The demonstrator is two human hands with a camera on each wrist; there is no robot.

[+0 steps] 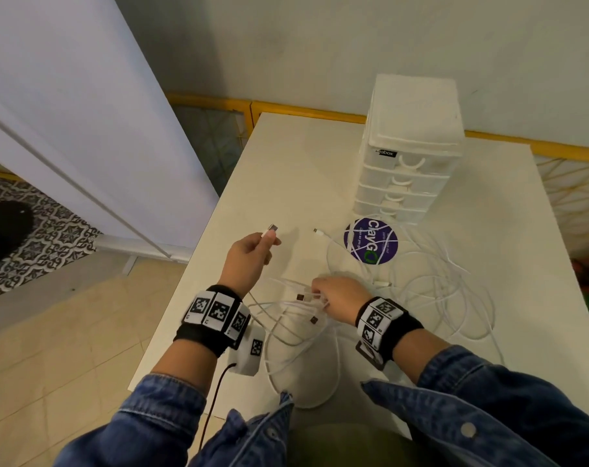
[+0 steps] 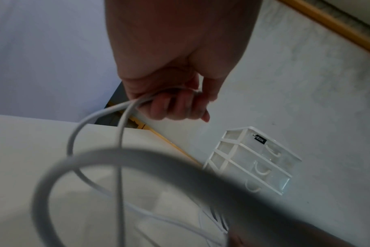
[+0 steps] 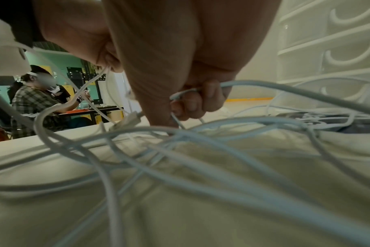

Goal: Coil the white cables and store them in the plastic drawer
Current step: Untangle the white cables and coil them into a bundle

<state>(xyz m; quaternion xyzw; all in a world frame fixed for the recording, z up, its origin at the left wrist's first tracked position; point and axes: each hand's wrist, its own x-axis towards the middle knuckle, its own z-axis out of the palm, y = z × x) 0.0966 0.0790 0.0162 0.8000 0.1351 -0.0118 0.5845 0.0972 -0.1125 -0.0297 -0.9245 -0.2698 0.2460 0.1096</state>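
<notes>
White table (image 1: 286, 156) carries a tangle of white cables (image 1: 438, 288), spread between the person and the drawer unit (image 1: 411, 153) at its far edge. Left hand (image 1: 249, 257) pinches one cable's plug end, lifted. Right hand (image 1: 337, 299) grips several strands low over the tabletop. A purple sticker (image 1: 370, 242) lies beside the drawers.

Cables (image 1: 431, 291) before drawer unit (image 1: 411, 153)

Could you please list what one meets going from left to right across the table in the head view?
Left hand holding a white cable end → right hand on a cable bundle → purple round sticker → loose white cables.
</notes>
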